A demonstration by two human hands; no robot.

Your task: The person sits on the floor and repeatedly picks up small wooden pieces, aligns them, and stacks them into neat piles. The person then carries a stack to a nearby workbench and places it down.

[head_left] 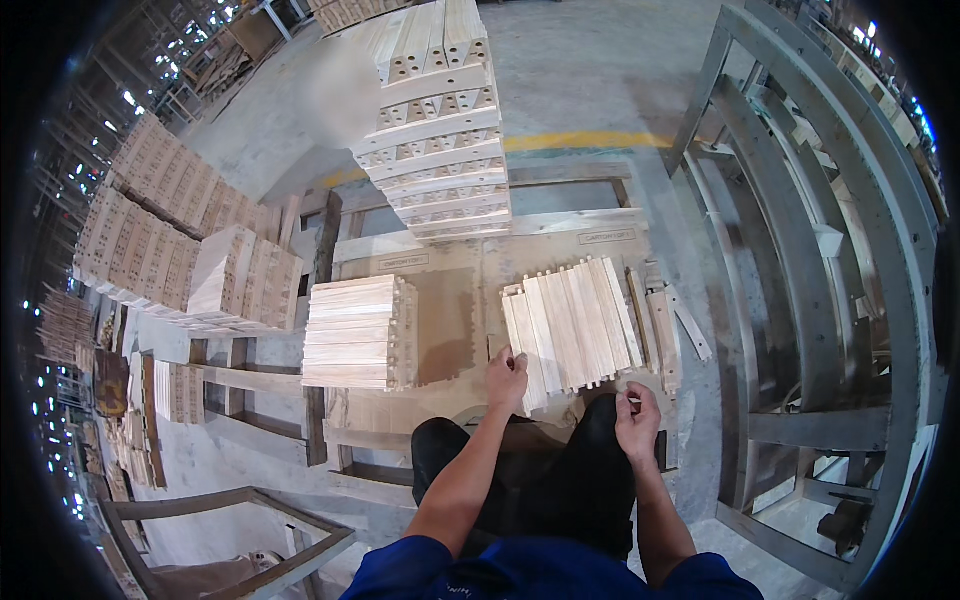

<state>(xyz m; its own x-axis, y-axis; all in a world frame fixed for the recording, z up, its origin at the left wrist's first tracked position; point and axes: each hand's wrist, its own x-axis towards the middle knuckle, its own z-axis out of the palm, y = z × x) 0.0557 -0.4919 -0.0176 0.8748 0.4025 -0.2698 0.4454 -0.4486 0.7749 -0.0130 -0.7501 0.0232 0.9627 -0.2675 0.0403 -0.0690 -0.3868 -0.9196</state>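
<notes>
My left hand is closed, its fingertips at the left edge of a stack of pale wooden slats with round pegs on their ends. Whether it grips a slat I cannot tell. My right hand is just off the near right corner of that stack, thumb and fingers curled together; anything between them is too small to make out. To the left lies a second stack of slats, turned crosswise, with pegged ends on its right side. Both stacks rest on cardboard spread over a wooden pallet.
Behind the cardboard rises a tall stack of drilled wooden bars. More stacked bars stand at the left. Loose wooden strips lie right of the slats. A large metal frame borders the right side, and another frame sits at lower left.
</notes>
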